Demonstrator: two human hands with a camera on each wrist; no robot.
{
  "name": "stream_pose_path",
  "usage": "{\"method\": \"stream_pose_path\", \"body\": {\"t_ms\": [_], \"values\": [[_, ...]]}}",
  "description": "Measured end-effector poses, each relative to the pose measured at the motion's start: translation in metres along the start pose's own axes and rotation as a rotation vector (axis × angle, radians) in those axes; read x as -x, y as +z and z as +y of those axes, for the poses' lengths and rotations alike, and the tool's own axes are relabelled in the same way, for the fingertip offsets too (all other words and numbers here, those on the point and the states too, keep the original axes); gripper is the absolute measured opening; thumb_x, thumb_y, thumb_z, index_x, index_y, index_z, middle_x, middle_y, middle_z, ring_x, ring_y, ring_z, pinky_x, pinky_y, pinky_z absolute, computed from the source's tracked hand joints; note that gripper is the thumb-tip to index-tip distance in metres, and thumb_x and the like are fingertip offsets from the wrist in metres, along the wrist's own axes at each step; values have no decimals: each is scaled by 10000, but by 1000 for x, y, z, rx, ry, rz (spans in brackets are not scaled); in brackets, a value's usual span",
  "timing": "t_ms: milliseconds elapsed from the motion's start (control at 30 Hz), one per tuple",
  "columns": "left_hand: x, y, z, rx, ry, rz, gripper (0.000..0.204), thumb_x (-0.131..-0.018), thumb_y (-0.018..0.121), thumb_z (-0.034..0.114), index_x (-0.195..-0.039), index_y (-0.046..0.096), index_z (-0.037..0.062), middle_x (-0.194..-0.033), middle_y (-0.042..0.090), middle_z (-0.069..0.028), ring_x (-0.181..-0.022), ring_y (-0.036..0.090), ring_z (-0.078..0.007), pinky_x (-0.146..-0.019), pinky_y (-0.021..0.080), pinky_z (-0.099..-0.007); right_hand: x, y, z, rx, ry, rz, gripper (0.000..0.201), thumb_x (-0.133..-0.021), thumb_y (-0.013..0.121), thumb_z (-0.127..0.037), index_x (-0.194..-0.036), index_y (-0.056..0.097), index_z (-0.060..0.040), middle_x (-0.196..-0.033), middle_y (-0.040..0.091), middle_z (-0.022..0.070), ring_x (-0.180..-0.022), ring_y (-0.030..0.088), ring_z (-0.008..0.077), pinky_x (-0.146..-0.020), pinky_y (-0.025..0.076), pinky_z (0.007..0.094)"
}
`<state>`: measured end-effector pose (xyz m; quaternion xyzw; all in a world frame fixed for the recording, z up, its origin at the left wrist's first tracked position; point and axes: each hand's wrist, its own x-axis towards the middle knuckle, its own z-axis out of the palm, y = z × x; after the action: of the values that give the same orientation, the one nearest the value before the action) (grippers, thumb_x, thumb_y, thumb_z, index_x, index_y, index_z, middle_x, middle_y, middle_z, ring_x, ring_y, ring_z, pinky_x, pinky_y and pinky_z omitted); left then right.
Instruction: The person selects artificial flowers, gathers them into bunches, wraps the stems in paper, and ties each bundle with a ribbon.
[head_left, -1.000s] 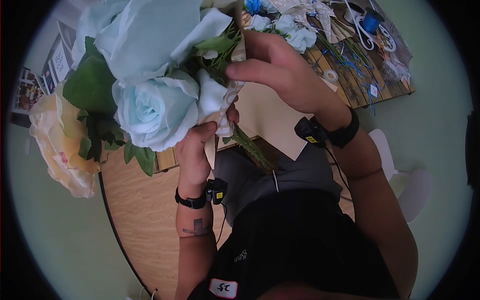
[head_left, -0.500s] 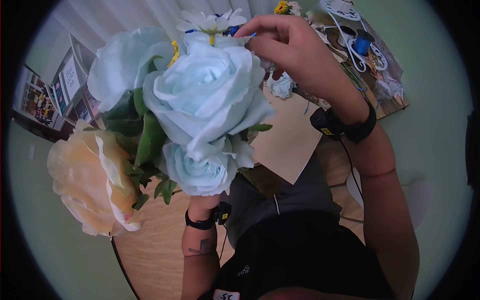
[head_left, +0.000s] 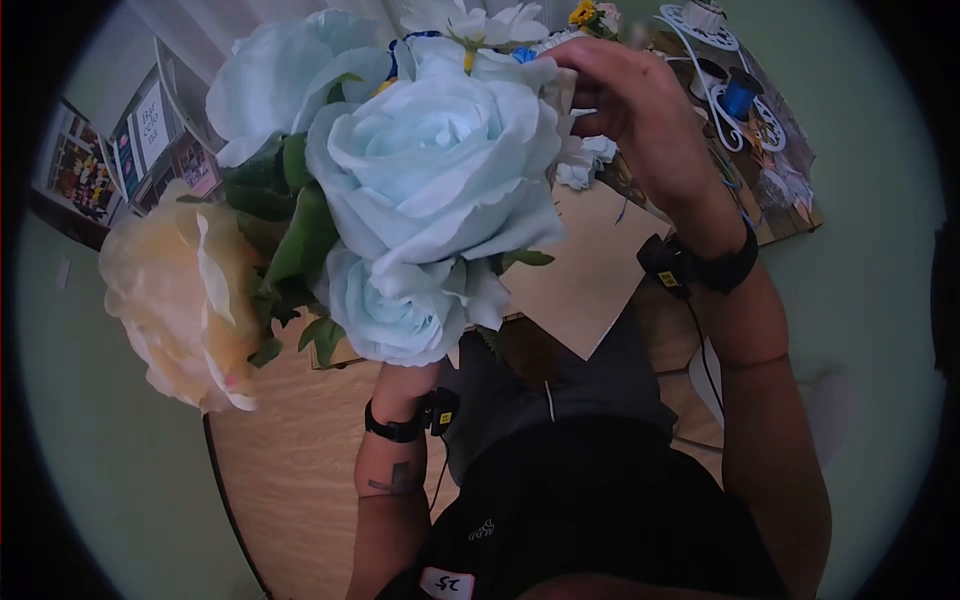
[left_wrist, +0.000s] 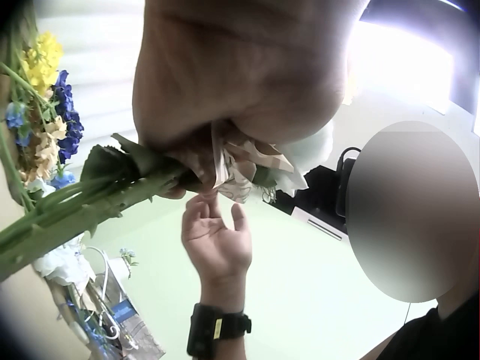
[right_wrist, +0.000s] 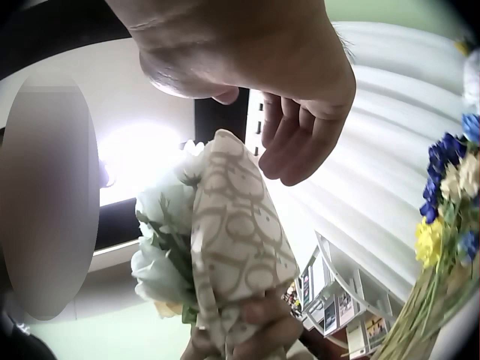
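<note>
Pale blue roses [head_left: 430, 150] and a peach bloom [head_left: 180, 300] face the head camera, hiding most of the left hand. In the right wrist view the left hand [right_wrist: 266, 330] grips the base of a patterned paper wrap [right_wrist: 240, 225] around the flowers. Thick green stems [left_wrist: 90, 214] stick out below the left hand [left_wrist: 240, 67] in the left wrist view. The right hand [head_left: 640, 120] is beside the upper edge of the wrap. Its fingers [right_wrist: 300, 139] are loosely bent, holding nothing, with a gap between them and the paper in the right wrist view.
A tan paper sheet [head_left: 580, 270] lies on the wooden table below the right forearm. Behind it are a blue ribbon spool [head_left: 740, 95], a white scrolled metal stand [head_left: 715, 30] and more flowers [head_left: 585, 160]. A rack of pictures [head_left: 150, 135] stands at the left.
The bouquet has turned so its blooms face the head camera, and it has since shifted slightly up. The right hand has left the wrap's side and moved to its upper edge.
</note>
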<state>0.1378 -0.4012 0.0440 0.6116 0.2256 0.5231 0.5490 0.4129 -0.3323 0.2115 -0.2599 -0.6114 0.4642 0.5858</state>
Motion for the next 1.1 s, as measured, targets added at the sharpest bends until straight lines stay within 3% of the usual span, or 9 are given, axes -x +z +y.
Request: {"method": "stream_pose_path", "body": {"t_ms": [33,133,233,300,400,667,900,1000,1100], "values": [[1,-1,25,-611,-147,2,613,-1000,374,441,-1359,477,-45,-1161,607,-99,-948,556,-185,-771,427,-302,3,-9,22,-207,63,-74,536,-1055,432,-465,-1230,624,4,-1012,694,91,-934,671,184,-786,548,343],[-20,20,57,-594,-178,74,518,-886,407,270,-1247,576,-61,-1004,644,-95,-892,581,-173,-763,442,-293,47,21,65,-454,257,-80,603,-1052,412,-533,-1326,554,-15,-1250,623,77,-1144,583,198,-984,463,408],[-27,34,56,-84,-264,207,374,-889,473,203,-1118,635,-46,-963,665,-100,-865,598,-181,-734,462,-301,79,47,86,-281,217,-212,575,-1025,534,-481,-1343,534,-2,-1272,616,85,-1143,588,180,-966,475,369],[-19,40,55,-325,-195,280,260,-919,518,125,-1061,655,-45,-1013,679,-116,-911,610,-201,-781,481,-324,89,58,94,-207,259,-325,576,-969,684,-356,-1363,500,21,-1281,612,95,-1147,592,157,-955,484,330],[-19,40,51,-487,2,72,273,-986,501,153,-1114,648,-38,-1018,656,-83,-957,583,-176,-887,450,-305,84,67,84,-378,484,-176,578,-921,757,-249,-1353,499,36,-1245,629,92,-1115,609,140,-924,497,308],[-20,53,60,-156,-289,125,300,-1013,470,158,-1104,667,-50,-1063,686,-116,-994,616,-189,-919,461,-299,89,61,89,-342,373,-118,414,-920,755,-234,-1228,622,9,-1112,687,56,-1011,641,117,-866,514,302],[-18,65,68,-160,-282,109,290,-1003,493,152,-1126,667,-45,-1112,691,-145,-1051,615,-192,-943,458,-306,94,55,77,-308,312,-60,349,-914,749,-223,-1161,650,3,-1010,689,40,-842,652,96,-723,527,274],[-14,61,62,-505,-38,-14,267,-1000,502,122,-1139,664,-38,-1131,678,-153,-1055,612,-206,-953,454,-306,96,52,78,-411,335,-38,318,-928,733,-240,-1116,652,2,-967,679,30,-815,643,89,-708,520,277],[-17,67,65,-145,-269,98,249,-992,513,95,-1154,663,-20,-1108,660,-156,-1024,614,-240,-949,458,-317,96,45,82,-413,381,-57,299,-949,708,-258,-1081,648,4,-939,671,23,-804,637,82,-692,509,276]]}}
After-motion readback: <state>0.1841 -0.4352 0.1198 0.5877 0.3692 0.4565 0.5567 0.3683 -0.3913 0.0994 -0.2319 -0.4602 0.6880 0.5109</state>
